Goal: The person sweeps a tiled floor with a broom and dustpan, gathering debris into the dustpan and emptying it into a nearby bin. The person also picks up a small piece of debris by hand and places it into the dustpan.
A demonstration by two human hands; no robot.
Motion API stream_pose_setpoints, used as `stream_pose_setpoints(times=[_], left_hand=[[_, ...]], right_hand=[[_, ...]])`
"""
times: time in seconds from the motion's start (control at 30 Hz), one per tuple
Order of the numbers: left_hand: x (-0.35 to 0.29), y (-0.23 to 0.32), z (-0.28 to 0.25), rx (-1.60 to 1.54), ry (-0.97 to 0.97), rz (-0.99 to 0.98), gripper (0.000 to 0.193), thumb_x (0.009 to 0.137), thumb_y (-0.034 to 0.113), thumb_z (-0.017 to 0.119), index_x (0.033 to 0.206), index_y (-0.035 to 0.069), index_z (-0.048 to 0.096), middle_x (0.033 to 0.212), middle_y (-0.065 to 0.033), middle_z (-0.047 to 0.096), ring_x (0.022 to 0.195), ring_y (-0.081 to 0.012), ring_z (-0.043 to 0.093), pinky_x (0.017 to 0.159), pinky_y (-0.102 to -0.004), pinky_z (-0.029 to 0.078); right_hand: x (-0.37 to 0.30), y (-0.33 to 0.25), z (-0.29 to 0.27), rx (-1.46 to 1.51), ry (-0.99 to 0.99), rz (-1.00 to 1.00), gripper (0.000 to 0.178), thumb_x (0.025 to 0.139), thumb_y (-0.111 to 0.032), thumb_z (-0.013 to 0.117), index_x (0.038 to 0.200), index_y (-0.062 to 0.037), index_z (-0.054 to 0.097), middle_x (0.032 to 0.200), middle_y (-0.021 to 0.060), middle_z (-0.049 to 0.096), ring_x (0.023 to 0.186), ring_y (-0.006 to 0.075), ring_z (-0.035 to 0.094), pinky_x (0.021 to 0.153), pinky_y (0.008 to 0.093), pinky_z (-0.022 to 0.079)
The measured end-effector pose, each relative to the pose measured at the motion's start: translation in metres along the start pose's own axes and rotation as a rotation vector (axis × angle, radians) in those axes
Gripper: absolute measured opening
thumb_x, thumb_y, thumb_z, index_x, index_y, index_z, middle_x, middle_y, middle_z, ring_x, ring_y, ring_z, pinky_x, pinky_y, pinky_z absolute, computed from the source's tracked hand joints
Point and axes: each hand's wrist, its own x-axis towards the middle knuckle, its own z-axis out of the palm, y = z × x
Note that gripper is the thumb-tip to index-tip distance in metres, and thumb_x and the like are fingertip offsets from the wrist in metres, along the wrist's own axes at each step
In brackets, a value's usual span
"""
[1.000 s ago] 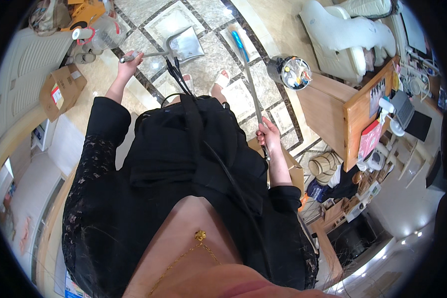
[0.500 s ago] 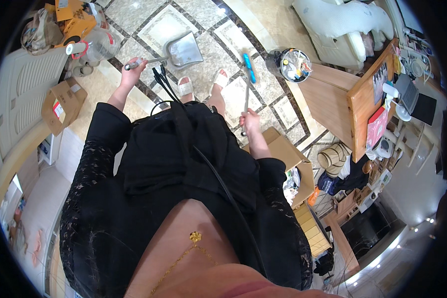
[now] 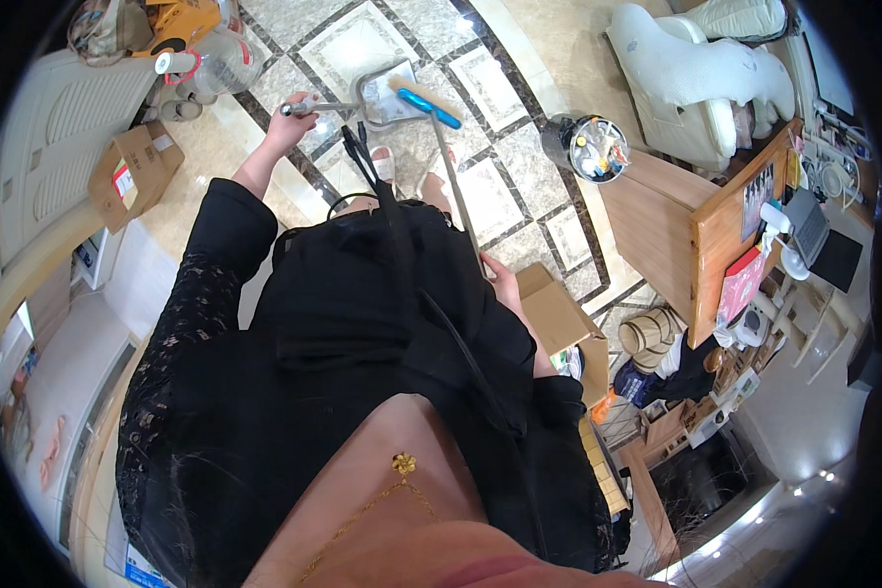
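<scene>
On tiled floor (image 3: pixel 485 201): metal dustpan (image 3: pixel 371 94), blue broom (image 3: pixel 429 109) head across it. L grip (image 3: pixel 297 120) closed round pan hdl (image 3: pixel 335 106), R grip (image 3: pixel 501 280) round broom hdl (image 3: pixel 453 181). Sweep-up est. midway; finish o/s.

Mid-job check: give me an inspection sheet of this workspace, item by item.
Surface: patterned tile floor, pale with dark borders.
Job's things: blue-headed broom overlaps the grey dustpan in view; contact cannot be told.
Clutter: large clear bottle and cardboard box at left; open carton at right; filled trash bin farther ahead, right.
Hands: left hand grips the dustpan; right hand grips the broom.
Cables: black cables hang before the body.
Surroundings: white armchair, wooden desk at right.
</scene>
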Motion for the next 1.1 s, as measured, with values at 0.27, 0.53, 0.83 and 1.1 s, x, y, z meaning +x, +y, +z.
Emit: stream_pose_setpoints(times=[0.27, 0.53, 0.83, 1.1], left_hand=[[-0.008, 0.016, -0.017, -0.631, -0.004, -0.472, 0.038, 0.089, 0.023, 0.045, 0.117, -0.001, 0.036, 0.107, -0.0222, 0.047, 0.092, -0.0345, 0.056, 0.074, -0.037, 0.053], [0.007, 0.031, -0.018, -0.981, -0.145, -0.727, 0.051, 0.081, 0.026, 0.056, 0.105, -0.016, 0.04, 0.1, -0.0311, 0.051, 0.092, -0.0348, 0.056, 0.078, -0.0372, 0.052], [0.035, 0.002, -0.02, -1.416, -0.12, -0.968, 0.039, 0.081, 0.004, 0.04, 0.111, -0.018, 0.029, 0.089, -0.0185, 0.045, 0.07, -0.0197, 0.052, 0.057, -0.0264, 0.051], [0.039, -0.002, -0.015, -1.43, 0.09, -0.865, 0.046, 0.083, 0.009, 0.036, 0.118, -0.015, 0.018, 0.099, -0.0288, 0.043, 0.068, -0.0233, 0.053, 0.054, -0.0262, 0.052]], right_hand=[[-0.013, -0.068, -0.043, -0.491, -0.109, 0.347, 0.05, 0.074, -0.008, 0.058, 0.123, -0.0092, 0.047, 0.069, 0.0153, 0.06, 0.049, 0.0142, 0.054, 0.051, 0.0283, 0.045], [0.013, -0.037, -0.077, -0.685, -0.183, 0.062, 0.047, 0.076, -0.01, 0.053, 0.122, -0.0089, 0.045, 0.081, 0.0254, 0.058, 0.079, 0.0393, 0.056, 0.07, 0.0425, 0.046], [0.119, -0.003, -0.089, -1.06, -0.247, 0.15, 0.036, 0.078, -0.01, 0.046, 0.114, -0.0066, 0.05, 0.084, 0.0239, 0.059, 0.079, 0.0376, 0.058, 0.071, 0.0426, 0.046], [0.147, -0.004, -0.105, -1.097, -0.351, 0.193, 0.045, 0.078, -0.006, 0.046, 0.122, -0.012, 0.041, 0.084, 0.0202, 0.061, 0.082, 0.0337, 0.06, 0.068, 0.0438, 0.048]])
